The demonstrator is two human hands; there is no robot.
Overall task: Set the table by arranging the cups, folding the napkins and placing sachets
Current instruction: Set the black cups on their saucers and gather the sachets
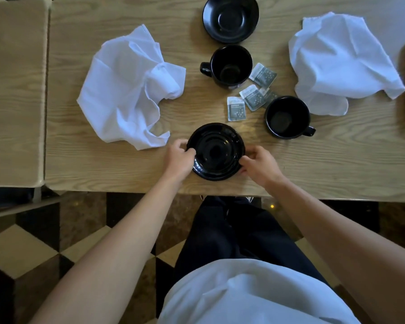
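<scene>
Both hands are on the near black saucer [216,152], which sits close to the near edge of the wooden table [117,169]: the left hand [180,157] pinches its left rim and the right hand [260,165] grips its right rim, fingers curled. Behind it lie grey sachets [253,95] in a loose cluster between two empty black cups, one cup [229,66] with its handle to the left, the other cup [288,117] with its handle to the right. A second saucer [230,18] rests at the far edge. A crumpled white napkin [126,90] lies on the left, another napkin [339,59] on the right.
</scene>
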